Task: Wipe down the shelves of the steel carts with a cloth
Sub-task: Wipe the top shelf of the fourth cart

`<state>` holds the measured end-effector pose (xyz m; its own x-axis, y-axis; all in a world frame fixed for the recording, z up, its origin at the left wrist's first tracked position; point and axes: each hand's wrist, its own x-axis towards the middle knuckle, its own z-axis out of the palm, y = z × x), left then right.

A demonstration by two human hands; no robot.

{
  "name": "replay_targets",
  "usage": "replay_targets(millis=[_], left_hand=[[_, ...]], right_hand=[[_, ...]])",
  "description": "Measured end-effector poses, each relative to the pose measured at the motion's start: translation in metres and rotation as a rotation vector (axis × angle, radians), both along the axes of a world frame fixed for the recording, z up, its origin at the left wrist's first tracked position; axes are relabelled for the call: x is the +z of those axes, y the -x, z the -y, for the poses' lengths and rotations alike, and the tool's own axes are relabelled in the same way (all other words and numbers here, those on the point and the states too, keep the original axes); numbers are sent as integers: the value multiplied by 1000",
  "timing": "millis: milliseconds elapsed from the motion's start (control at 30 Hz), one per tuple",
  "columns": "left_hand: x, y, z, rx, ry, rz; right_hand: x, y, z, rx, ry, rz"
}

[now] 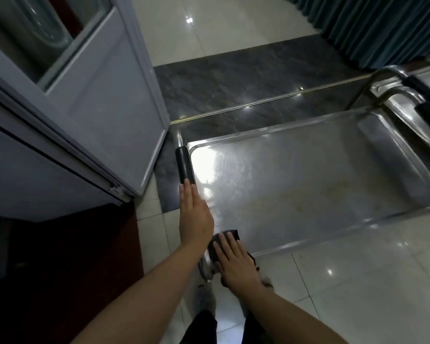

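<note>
Right hand [235,263] flat on cloth [225,240] at near-left corner; top shelf [296,184] runs long to far-right. Left hand [194,217] flat, holds nothing.

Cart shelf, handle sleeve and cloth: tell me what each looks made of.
Cart shelf: looks like polished stainless steel, with mirror glare and fine swirl scratches. Handle sleeve: matte black, probably rubber or foam, showing no reflections. Cloth: dark, soft fabric, bunching under the flat right hand; the weave is too blurred to tell.
</note>
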<state>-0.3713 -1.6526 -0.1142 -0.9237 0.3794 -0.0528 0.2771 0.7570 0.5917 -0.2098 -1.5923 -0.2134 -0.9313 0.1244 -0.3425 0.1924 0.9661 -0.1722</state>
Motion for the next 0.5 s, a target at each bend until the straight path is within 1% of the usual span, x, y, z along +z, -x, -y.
replay_targets(millis=[67, 167, 367, 500], left_hand=[[-5, 0, -1, 25, 0, -3], [-8, -1, 1, 30, 31, 11], [-12, -2, -2, 54, 18, 10], [-15, 0, 0, 41, 35, -20]], right_hand=[[-10, 10, -4, 33, 25, 4], [-22, 38, -10, 16, 52, -23], [-28, 130, -27, -50, 65, -78], [-28, 144, -43, -65, 76, -128]])
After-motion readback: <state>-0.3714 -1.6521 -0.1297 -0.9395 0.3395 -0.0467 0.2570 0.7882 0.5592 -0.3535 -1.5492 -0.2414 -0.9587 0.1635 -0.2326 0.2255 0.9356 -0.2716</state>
